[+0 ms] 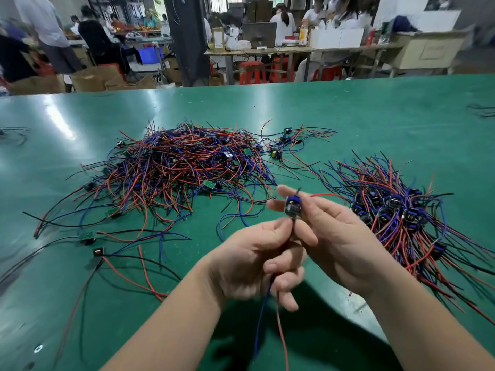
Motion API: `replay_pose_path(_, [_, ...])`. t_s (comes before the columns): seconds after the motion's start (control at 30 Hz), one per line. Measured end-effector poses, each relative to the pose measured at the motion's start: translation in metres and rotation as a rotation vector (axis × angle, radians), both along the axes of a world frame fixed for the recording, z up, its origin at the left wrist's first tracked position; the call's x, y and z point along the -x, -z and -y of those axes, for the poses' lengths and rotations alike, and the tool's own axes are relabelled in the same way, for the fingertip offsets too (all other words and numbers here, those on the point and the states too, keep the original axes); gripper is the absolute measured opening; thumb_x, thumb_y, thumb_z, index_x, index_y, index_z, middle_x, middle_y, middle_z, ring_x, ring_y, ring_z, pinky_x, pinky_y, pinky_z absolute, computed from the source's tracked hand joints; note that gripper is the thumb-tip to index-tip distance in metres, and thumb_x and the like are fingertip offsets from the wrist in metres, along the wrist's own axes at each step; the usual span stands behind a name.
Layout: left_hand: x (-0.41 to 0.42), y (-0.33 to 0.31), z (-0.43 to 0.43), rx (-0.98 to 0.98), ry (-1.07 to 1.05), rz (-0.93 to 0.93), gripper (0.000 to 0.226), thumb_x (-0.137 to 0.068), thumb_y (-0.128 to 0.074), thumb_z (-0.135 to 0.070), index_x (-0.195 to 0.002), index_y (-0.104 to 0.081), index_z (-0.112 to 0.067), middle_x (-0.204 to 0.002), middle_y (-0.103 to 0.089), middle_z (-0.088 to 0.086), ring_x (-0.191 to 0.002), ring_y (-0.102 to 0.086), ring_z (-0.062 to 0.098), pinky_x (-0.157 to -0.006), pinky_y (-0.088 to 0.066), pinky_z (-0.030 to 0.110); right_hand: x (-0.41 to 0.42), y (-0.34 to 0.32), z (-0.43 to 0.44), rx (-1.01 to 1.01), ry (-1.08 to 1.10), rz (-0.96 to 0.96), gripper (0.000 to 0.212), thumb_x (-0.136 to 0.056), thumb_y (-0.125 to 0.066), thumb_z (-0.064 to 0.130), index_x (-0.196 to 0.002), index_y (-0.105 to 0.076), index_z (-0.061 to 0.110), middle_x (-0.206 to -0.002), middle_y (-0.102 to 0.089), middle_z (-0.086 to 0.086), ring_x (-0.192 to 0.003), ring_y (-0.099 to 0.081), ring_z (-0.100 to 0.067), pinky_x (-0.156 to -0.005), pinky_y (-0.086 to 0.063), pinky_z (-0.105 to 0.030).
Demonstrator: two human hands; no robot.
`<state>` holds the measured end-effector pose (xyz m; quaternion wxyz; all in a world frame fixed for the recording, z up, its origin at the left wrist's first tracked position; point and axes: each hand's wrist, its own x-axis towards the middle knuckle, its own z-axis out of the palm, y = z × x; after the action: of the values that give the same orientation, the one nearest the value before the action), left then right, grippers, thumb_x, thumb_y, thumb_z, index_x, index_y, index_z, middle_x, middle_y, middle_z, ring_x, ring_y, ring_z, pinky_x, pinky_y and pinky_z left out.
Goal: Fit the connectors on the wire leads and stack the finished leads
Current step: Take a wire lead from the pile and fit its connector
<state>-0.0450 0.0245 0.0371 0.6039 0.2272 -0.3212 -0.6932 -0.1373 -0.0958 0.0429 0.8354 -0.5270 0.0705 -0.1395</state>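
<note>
Right hand [334, 234] grip pinching blue connector [293, 207], left hand [254, 258] grip curled round its leads [261, 317], loose tangle [182, 167] at eleven o'clock, stacked pile [401, 212] at two o'clock

Bright overhead light glares on the green table [80, 124] toward its far left; background blurred, edges bowed by wide-angle distortion.

Two hands [257, 261] [340, 231], two wire piles [182, 162] [396, 210] — one connector [293, 206]
</note>
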Motion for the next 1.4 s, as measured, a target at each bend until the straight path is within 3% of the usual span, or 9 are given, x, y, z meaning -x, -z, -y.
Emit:
replay_pose_path(0.1, [0.003,0.007,0.004,-0.07,0.044,0.032,0.025,-0.091,-0.056,-0.035,-0.1,-0.065,-0.013,-0.054,-0.049,-0.002,-0.052,-0.054,0.013,-0.057,-0.06,0.034,0.002,-0.008,0.002,-0.08,0.068,0.06,0.024,-0.078,-0.054,0.021,-0.087,-0.074,0.01,-0.089,-0.071,-0.013,-0.041,-0.05,-0.013,-0.053,-0.046,-0.023])
replay_pose_path(0.17, [0.002,0.009,0.007,-0.144,0.012,0.098,0.03,-0.091,-0.05,-0.035,-0.099,-0.07,-0.015,-0.059,-0.055,0.0,-0.058,-0.06,0.015,-0.058,-0.059,0.032,0.002,-0.008,0.004,-0.055,0.13,0.044,0.02,-0.076,-0.057,0.018,-0.074,-0.075,0.012,-0.079,-0.07,-0.01,-0.031,-0.039,-0.009,-0.041,-0.036,-0.02])
replay_pose_path(0.27, [0.003,0.01,0.012,-0.257,-0.211,0.195,0.032,-0.077,-0.047,-0.022,-0.091,-0.074,-0.011,-0.077,-0.069,0.005,-0.069,-0.069,0.019,-0.059,-0.058,0.029,0.001,-0.005,0.007,0.037,0.236,-0.028,0.015,-0.07,-0.062,0.018,-0.07,-0.076,0.012,-0.073,-0.07,-0.005,-0.042,-0.047,-0.01,-0.038,-0.037,-0.019])
replay_pose_path(0.37, [0.001,0.013,0.017,-0.336,-0.499,0.176,0.038,-0.064,-0.055,-0.023,-0.093,-0.068,-0.004,-0.086,-0.072,0.011,-0.07,-0.069,0.02,-0.06,-0.056,0.029,-0.001,-0.002,0.011,0.14,0.331,-0.069,0.009,-0.062,-0.068,0.018,-0.063,-0.076,0.012,-0.066,-0.07,-0.003,-0.055,-0.06,-0.009,-0.05,-0.048,-0.017])
replay_pose_path(0.53, [0.001,0.012,0.019,-0.281,-0.726,0.356,0.02,-0.066,-0.073,-0.033,-0.071,-0.075,-0.013,-0.065,-0.065,0.006,-0.057,-0.067,0.015,-0.052,-0.054,0.022,0.001,0.002,0.013,0.412,0.363,-0.15,0.008,-0.074,-0.071,0.008,-0.066,-0.069,0.011,-0.051,-0.064,0.001,-0.043,-0.051,-0.005,-0.044,-0.039,-0.014])
replay_pose_path(0.67, [-0.003,0.01,0.013,-0.239,-0.7,0.465,0.021,-0.067,-0.074,-0.031,-0.074,-0.075,-0.012,-0.066,-0.065,0.009,-0.06,-0.069,0.017,-0.053,-0.053,0.021,0.004,-0.002,0.016,0.35,0.417,-0.138,0.014,-0.059,-0.074,0.021,-0.061,-0.066,0.009,-0.045,-0.057,0.0,-0.039,-0.048,-0.01,-0.04,-0.037,-0.018])
replay_pose_path(0.77, [-0.007,0.005,0.007,-0.242,-0.599,0.541,0.018,-0.071,-0.072,-0.028,-0.077,-0.075,-0.011,-0.07,-0.07,0.007,-0.06,-0.068,0.017,-0.053,-0.052,0.021,0.005,-0.01,0.021,0.149,0.513,-0.119,0.008,-0.057,-0.072,0.022,-0.051,-0.069,0.017,-0.046,-0.057,0.003,-0.04,-0.05,-0.007,-0.043,-0.041,-0.015])
replay_pose_path(1.17, [-0.007,0.0,-0.008,-0.359,-0.166,0.626,0.019,-0.09,-0.059,-0.015,-0.102,-0.07,-0.007,-0.07,-0.067,0.006,-0.056,-0.065,0.013,-0.054,-0.054,0.023,0.012,-0.017,0.041,-0.302,0.8,0.081,0.012,-0.084,-0.066,0.014,-0.075,-0.058,0.014,-0.057,-0.063,0.004,-0.05,-0.057,-0.005,-0.047,-0.043,-0.013])
replay_pose_path(1.4, [-0.016,-0.003,-0.002,-0.189,-0.442,0.352,0.012,-0.077,-0.074,-0.031,-0.084,-0.076,-0.022,-0.073,-0.07,-0.002,-0.064,-0.063,0.008,-0.066,-0.051,0.019,0.012,-0.014,0.047,-0.281,0.853,0.02,0.021,-0.096,-0.044,0.003,-0.087,-0.058,0.016,-0.071,-0.058,-0.001,-0.057,-0.058,-0.011,-0.058,-0.044,-0.019])
